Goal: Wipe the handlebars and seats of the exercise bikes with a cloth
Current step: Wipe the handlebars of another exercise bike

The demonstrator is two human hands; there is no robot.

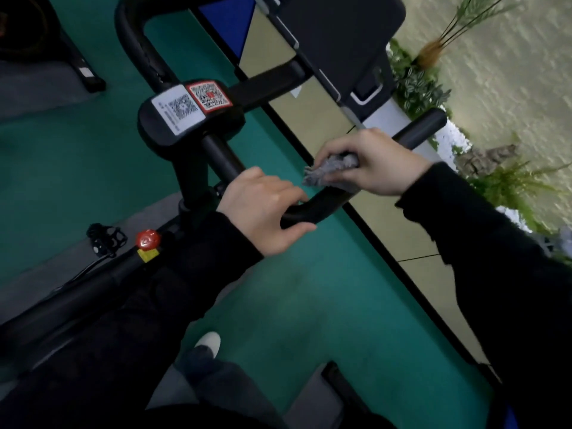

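your dark sleeves [185,289] filled the near edge, with one white shoe [209,342] on the green floor [77,168] below them. your left hand [266,209] gripped the black handlebar [312,209] at its bend, fingers curled over the top and thumb tucked under the tube. just to its right, your right hand [377,162] held the grey cloth [328,171] bunched up, fingers and thumb curled round it, pressing it onto the bar's right arm. a ragged edge of the cloth stuck out toward your left hand, close to it but apart. the bar's right end poked out past your knuckles on the far side. farther left, the black console [154,134] carried two code stickers, one white and one red. a red knob [148,239] sat on the frame at the near left, with a pedal [105,239] just beside it. green plants [414,85] lined the far right along a pale wall [495,72].
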